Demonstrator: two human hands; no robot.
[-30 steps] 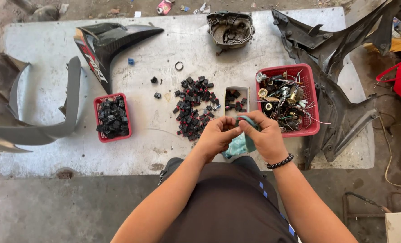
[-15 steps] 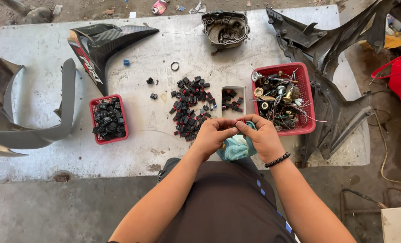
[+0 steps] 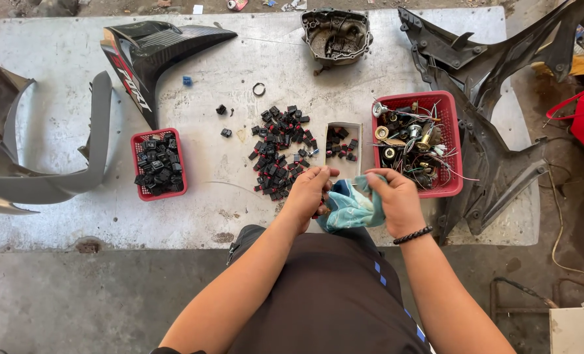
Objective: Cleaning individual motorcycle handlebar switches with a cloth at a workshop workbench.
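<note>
1. At the near edge of the concrete slab [image 3: 76, 216], both hands meet over a teal cloth [image 3: 351, 208]; left hand [image 3: 310, 193] pinches its left end, fingers closed; right hand [image 3: 397, 200] grips the right end.
2. Cloth runs left to right between them; whether it wraps a part, I cannot tell.
3. Just beyond the left hand lies the pile of black parts [image 3: 280, 151]; red basket of wired parts [image 3: 418, 144] sits just beyond the right.
</note>
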